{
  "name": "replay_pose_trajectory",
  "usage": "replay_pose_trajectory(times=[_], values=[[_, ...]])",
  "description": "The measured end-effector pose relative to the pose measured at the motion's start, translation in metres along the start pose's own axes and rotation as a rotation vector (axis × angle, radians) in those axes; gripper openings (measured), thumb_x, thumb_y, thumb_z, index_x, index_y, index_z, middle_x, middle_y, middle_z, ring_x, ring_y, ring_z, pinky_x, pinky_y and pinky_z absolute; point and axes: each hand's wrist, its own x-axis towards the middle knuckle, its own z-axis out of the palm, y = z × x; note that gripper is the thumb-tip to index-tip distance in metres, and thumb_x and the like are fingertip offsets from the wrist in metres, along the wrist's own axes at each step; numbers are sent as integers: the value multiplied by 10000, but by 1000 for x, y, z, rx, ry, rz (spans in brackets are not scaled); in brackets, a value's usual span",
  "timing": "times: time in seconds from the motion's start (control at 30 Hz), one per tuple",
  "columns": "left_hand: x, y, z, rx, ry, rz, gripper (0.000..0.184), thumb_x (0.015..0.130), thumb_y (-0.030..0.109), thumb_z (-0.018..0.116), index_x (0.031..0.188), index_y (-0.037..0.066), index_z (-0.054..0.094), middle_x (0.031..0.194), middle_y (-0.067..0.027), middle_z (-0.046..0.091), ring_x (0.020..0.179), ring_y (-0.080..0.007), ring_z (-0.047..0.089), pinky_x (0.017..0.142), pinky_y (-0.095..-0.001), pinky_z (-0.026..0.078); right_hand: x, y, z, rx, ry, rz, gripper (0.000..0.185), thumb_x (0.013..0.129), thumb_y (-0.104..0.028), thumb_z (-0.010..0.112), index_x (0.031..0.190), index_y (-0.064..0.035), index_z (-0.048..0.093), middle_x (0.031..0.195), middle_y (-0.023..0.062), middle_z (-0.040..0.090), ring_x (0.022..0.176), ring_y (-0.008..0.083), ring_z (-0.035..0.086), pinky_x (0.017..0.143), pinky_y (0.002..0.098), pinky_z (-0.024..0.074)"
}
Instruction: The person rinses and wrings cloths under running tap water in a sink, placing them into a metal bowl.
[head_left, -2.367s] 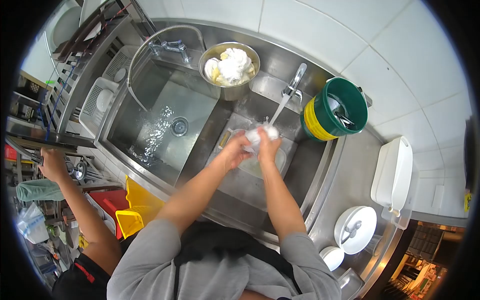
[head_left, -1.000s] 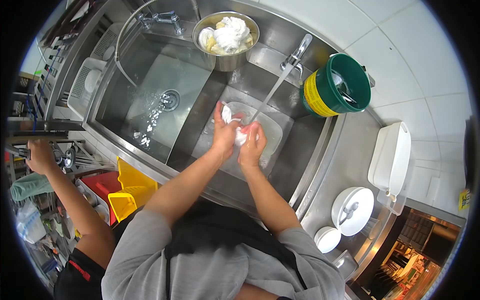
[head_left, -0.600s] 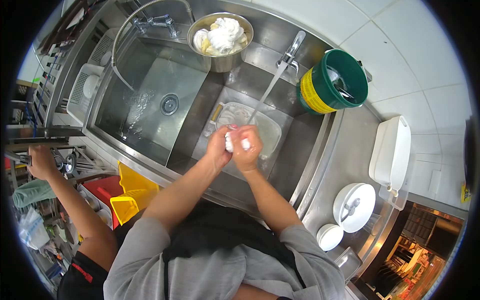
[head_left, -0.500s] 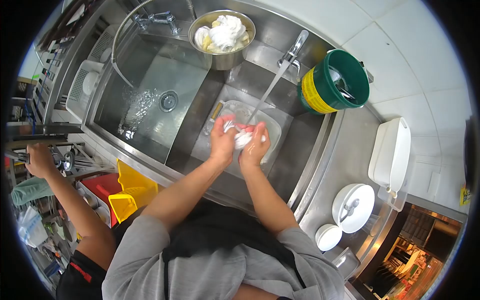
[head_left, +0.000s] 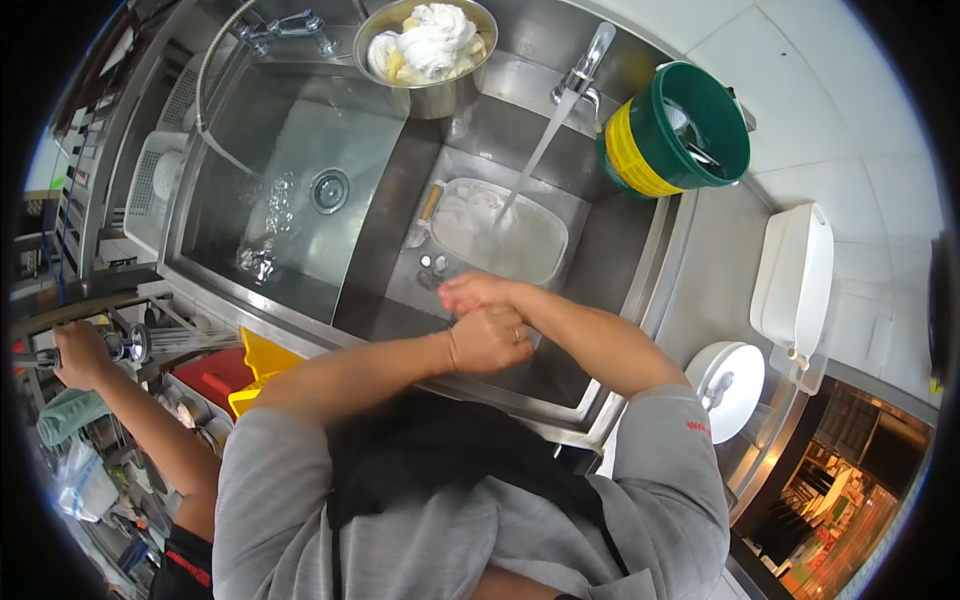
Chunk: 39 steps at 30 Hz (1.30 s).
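Over the near part of the sink basin, my forearms come together and my hands overlap. My left hand (head_left: 490, 339), with a ring on one finger, is closed in a fist close below my right hand. My right hand (head_left: 474, 293) reaches across to the left, its fingers curled and slightly blurred. Whatever sits between the hands is hidden. Beyond them, a clear plastic tub (head_left: 558, 247) holds cloudy water and something whitish. Water from the faucet (head_left: 590, 62) pours into it. A brush-like item with a tan handle (head_left: 432, 202) lies beside the tub.
A steel pot (head_left: 440, 100) with white, wrung cloth-like bundles (head_left: 435, 42) stands on the rim behind. The left basin (head_left: 300, 150) holds water. A green bucket (head_left: 715, 125), white container (head_left: 790, 270) and bowls (head_left: 740, 395) line the right. Another person's hand (head_left: 82, 352) holds a whisk at left.
My hands have drawn back toward me from over the tub, and my right hand has crossed leftward over my left. The white cloth between them is now out of sight. The view has shifted slightly.
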Motion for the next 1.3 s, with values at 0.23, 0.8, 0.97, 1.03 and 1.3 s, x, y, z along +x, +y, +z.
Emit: replay_pose_trajectory(times=[0.23,0.8,0.97,1.03,1.3], values=[[-9,-32,27,-162,-231,-114,61,625,121,668,678,110,640,669,-53,635,692,-248,650,641,-383,511,30,-1,-20,-630,346,90,364,921,-421,625,961,-62,671,793,66,652,677,179,572,642,364,472],[72,-269,-199,505,39,-1039,1018,862,725,495,1405,-129,395,1302,-299,558,1285,-401,485,1087,-446,372,16,72,-130,-1061,1072,25,286,818,-129,569,1072,-64,683,1093,198,681,1026,406,629,916,466,491],[67,-239,-180,768,708,-540,701,859,309,653,1417,-49,425,1340,-272,504,1251,-440,450,1083,-490,340,-34,-50,-60,-652,1062,-255,271,767,-144,653,1023,-64,693,959,160,702,947,356,662,840,432,511],[70,-188,-158,643,753,-415,668,748,31,603,1401,6,468,1301,-217,534,1199,-415,480,1063,-506,346,-46,-69,-50,-571,1008,-394,268,759,-126,666,1018,-61,689,927,139,703,923,317,672,814,401,513],[64,-128,-54,-419,275,-722,357,852,35,633,1203,57,579,982,-123,684,844,-256,677,797,-329,524,-93,-115,-14,-254,782,-815,457,691,27,693,1130,-79,622,985,33,665,908,154,620,817,309,499]])
